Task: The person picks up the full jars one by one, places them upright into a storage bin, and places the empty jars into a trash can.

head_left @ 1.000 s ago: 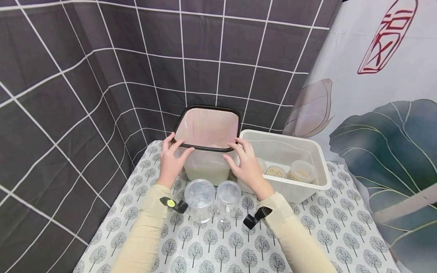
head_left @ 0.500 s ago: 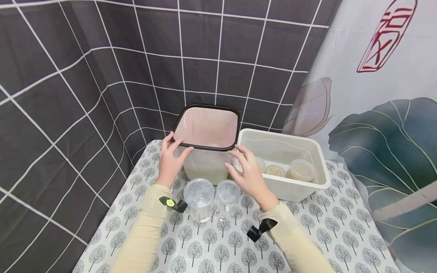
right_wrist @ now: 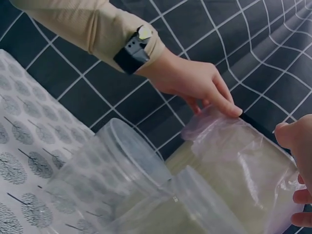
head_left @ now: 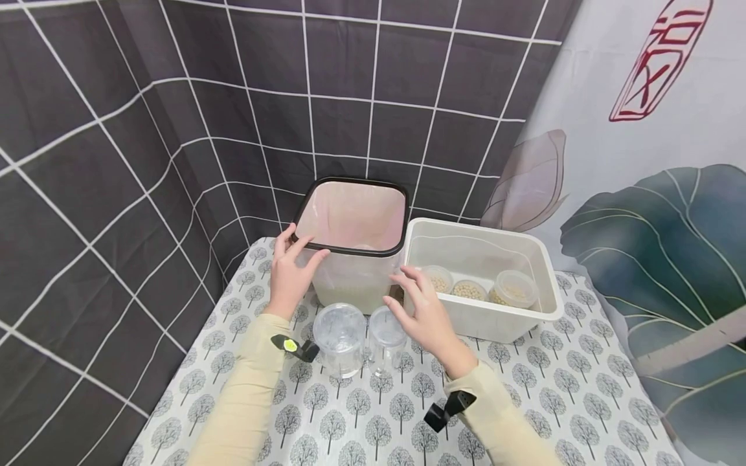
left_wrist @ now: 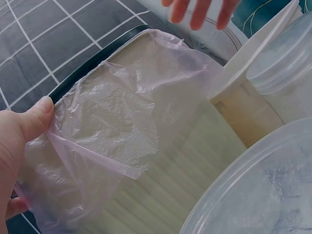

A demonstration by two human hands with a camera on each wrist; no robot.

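A square trash bin [head_left: 355, 278] with a black rim [head_left: 361, 251] stands at the back, lined with a thin pinkish plastic bag [left_wrist: 122, 117] folded over its edge. My left hand [head_left: 287, 275] holds the bin at its front left corner, with the thumb [left_wrist: 41, 109] against the rim. My right hand [head_left: 428, 317] is off the bin, fingers spread and loosely bent, above the gap between bin and white box. It partly covers the smaller of two clear lidded plastic jars [head_left: 386, 343]. The larger jar [head_left: 340, 340] stands beside it, in front of the bin.
A white rectangular box [head_left: 542, 304] stands right of the bin, holding three clear tubs [head_left: 515, 289] of pale round beans or pellets. The tree-print cloth [head_left: 332, 427] covers the table. Dark grid-patterned fabric [head_left: 262, 116] hangs close behind and to the left.
My right hand has come off the bin's front right corner and drawn back down and slightly right. The left hand has stayed at its corner.
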